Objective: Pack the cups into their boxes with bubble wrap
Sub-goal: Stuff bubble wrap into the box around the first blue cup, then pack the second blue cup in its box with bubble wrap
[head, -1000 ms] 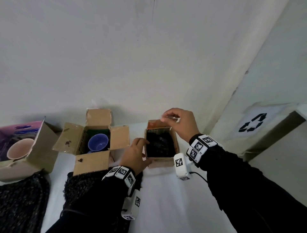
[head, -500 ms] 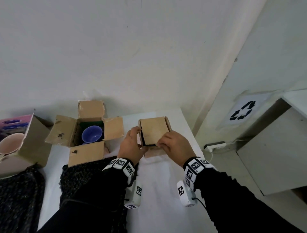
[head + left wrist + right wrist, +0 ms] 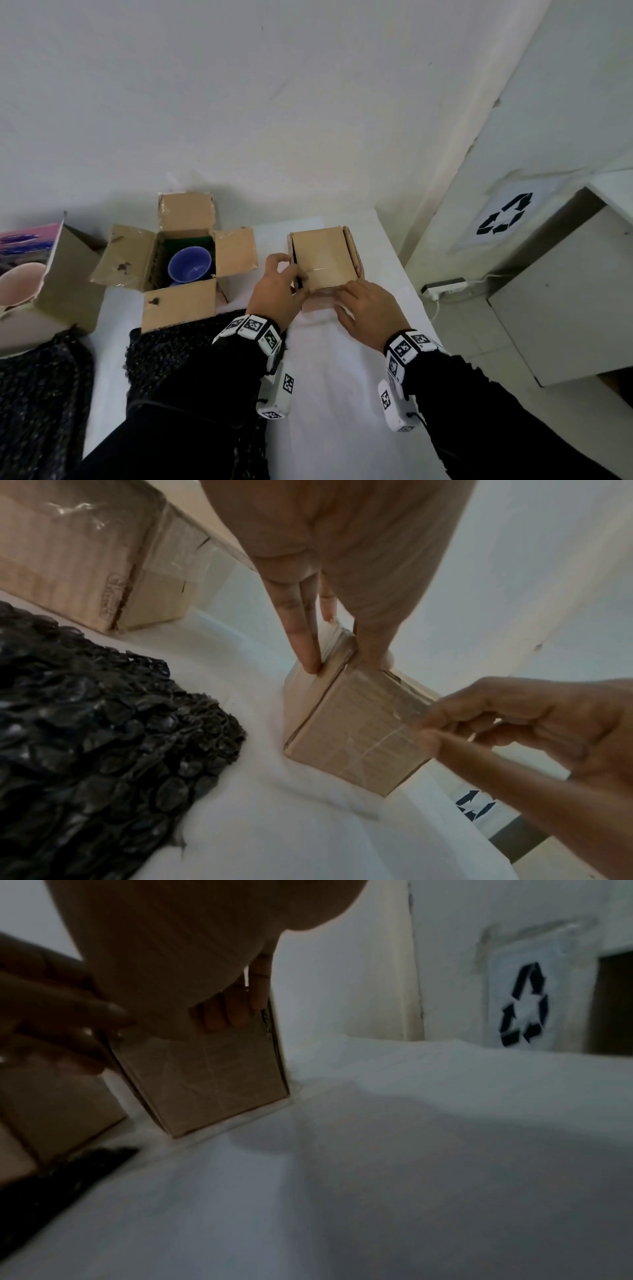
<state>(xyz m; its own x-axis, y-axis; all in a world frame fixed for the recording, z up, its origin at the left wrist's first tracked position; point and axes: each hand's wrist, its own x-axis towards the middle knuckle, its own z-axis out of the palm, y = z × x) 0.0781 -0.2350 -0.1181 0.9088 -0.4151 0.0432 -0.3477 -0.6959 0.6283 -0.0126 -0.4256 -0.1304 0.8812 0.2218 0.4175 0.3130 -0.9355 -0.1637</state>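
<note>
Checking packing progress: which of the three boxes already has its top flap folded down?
The small box between both hands; the blue-cup box and the pink-cup box gape open.

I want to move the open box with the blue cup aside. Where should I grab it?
Grip the open box by its two opposite side walls, reaching down from above with both hands. Its four flaps are splayed outward and would likely bend, and the blue cup sits loose inside, so keep it level.

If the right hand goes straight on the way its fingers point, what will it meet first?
The right hand already touches the near edge of the small cardboard box, so it would push that box first. Behind the box, probably the white wall.
</note>
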